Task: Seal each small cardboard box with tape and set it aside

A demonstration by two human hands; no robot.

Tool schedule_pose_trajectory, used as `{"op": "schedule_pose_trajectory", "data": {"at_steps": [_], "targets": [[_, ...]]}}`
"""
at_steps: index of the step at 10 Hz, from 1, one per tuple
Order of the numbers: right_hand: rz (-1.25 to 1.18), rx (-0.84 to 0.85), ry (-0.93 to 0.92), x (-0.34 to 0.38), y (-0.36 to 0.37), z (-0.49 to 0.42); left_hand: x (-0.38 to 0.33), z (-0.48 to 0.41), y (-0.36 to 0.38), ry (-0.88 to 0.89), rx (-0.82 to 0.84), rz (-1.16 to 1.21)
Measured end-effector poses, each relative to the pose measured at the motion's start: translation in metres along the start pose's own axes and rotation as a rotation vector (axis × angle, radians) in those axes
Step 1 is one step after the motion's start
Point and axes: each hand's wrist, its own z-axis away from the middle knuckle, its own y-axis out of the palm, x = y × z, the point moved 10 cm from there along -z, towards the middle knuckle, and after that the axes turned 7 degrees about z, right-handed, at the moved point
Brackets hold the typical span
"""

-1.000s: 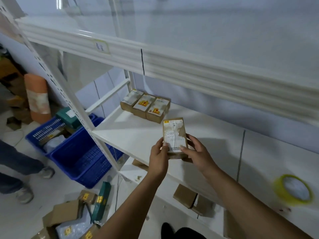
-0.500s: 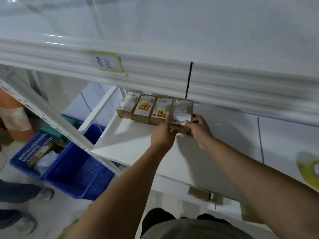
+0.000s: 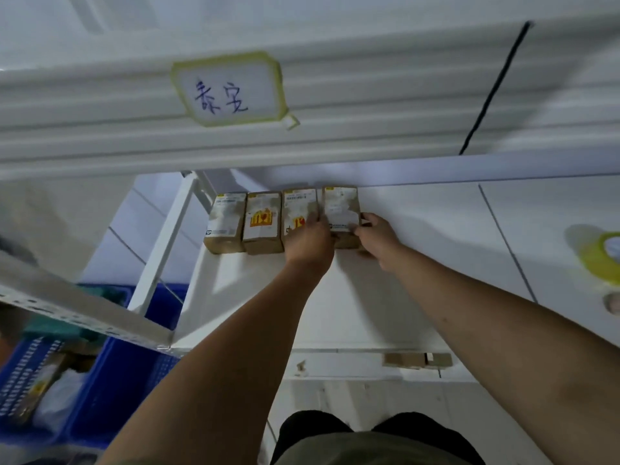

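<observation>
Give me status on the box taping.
Done: three boxes stand in a row at the back of the shelf. In hand: the left hand and right hand are on a fourth box at the row's right end. Left: cannot tell; the tape roll lies to the right.

Both arms are reaching forward. The left hand [image 3: 307, 243] is gripping the rightmost box [image 3: 339, 209] at its left edge, the right hand [image 3: 375, 234] its right edge
</observation>
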Motion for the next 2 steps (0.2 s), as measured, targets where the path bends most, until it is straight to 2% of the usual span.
{"op": "schedule_pose_trajectory", "data": {"at_steps": [2], "targets": [[0.015,0.008,0.024,0.0121,-0.0076,0.0178,0.001,0.006,0.003,-0.043,0.015,0.035]]}}
